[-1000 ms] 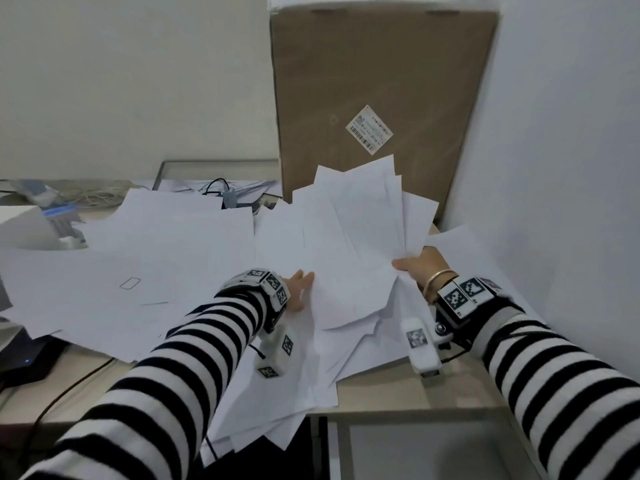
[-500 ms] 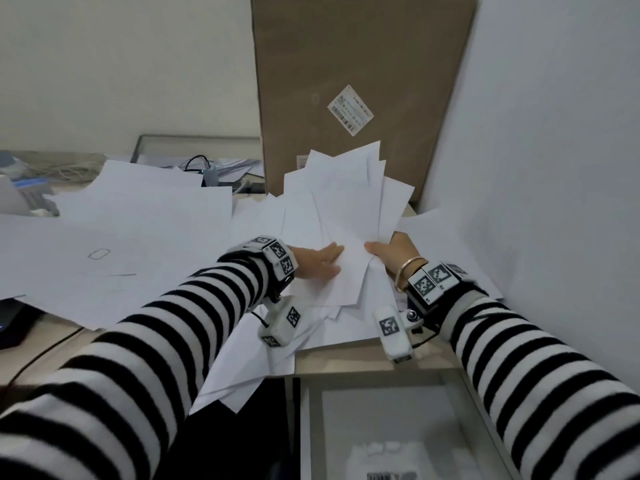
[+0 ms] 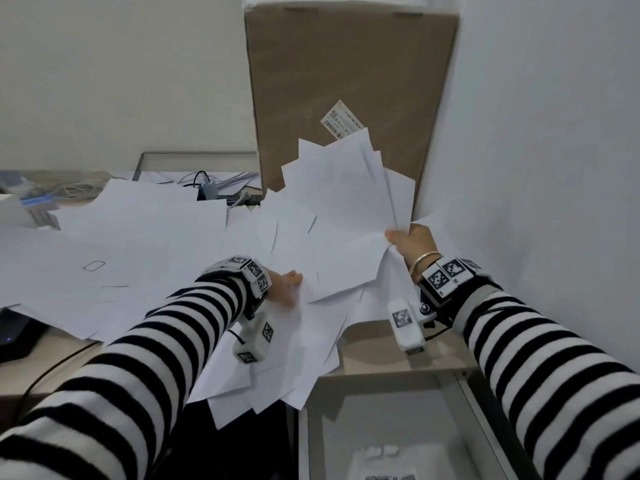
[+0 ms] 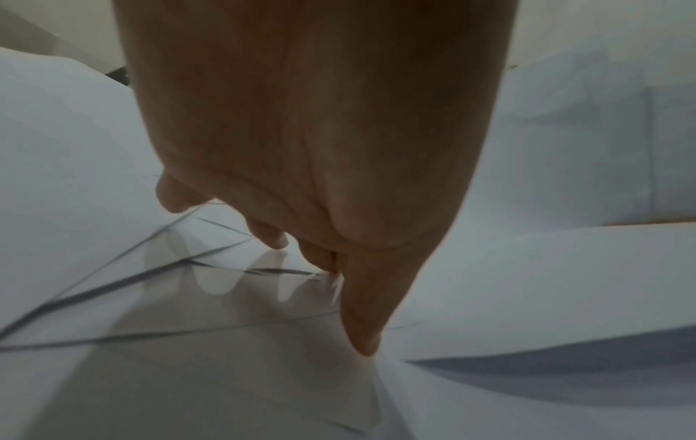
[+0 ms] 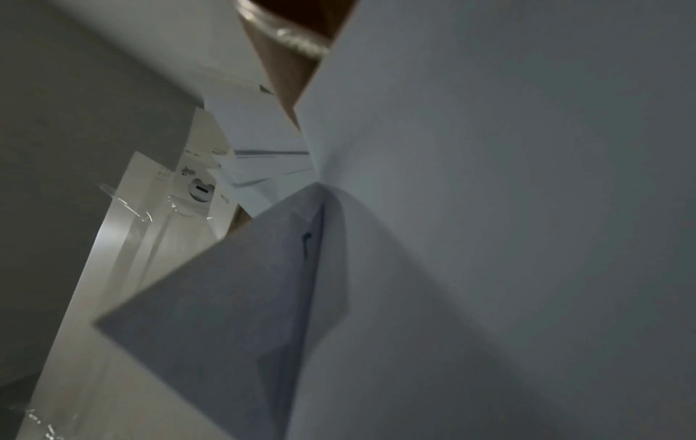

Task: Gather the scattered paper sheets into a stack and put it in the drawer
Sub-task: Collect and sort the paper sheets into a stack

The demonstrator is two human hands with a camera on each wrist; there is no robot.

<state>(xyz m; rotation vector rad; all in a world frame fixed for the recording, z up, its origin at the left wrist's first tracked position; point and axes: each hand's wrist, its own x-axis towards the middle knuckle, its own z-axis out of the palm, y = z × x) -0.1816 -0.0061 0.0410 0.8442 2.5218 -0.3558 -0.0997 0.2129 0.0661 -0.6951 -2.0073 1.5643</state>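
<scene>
Gripping a fanned bundle of sheets [image 3: 346, 209] at its right edge, your right hand [image 3: 414, 242] pinches the paper with thumb on top, the bundle tilted up toward the cardboard box [image 3: 349, 77] that leans in the corner. Your left hand [image 3: 282, 287] lies on the overlapping sheets at the desk [image 3: 377, 344] front, thumb stretched toward the bundle.

Only the head view takes in the whole spread: more sheets cover the desk to the left, some hang over its front edge, and the open drawer [image 3: 457, 386] sits below your right arm with a white packet [image 3: 388, 462] inside. A black device [image 3: 15, 332] sits at the far left edge.

Seen from the left wrist, that hand [image 4: 312, 134] is palm down, fingers [image 4: 269, 235] lightly curled and a little apart, with the thumb tip and fingertips touching the paper [image 4: 527, 282]; they hold nothing.

The right wrist view is nearly filled by the undersides of the held sheets [image 5: 489, 208]; a bangle [image 5: 286, 35] shows at the top, and the drawer's packet [image 5: 180, 190] lies below. Your right fingers are hidden behind the paper there, so how far they close underneath cannot be told.
</scene>
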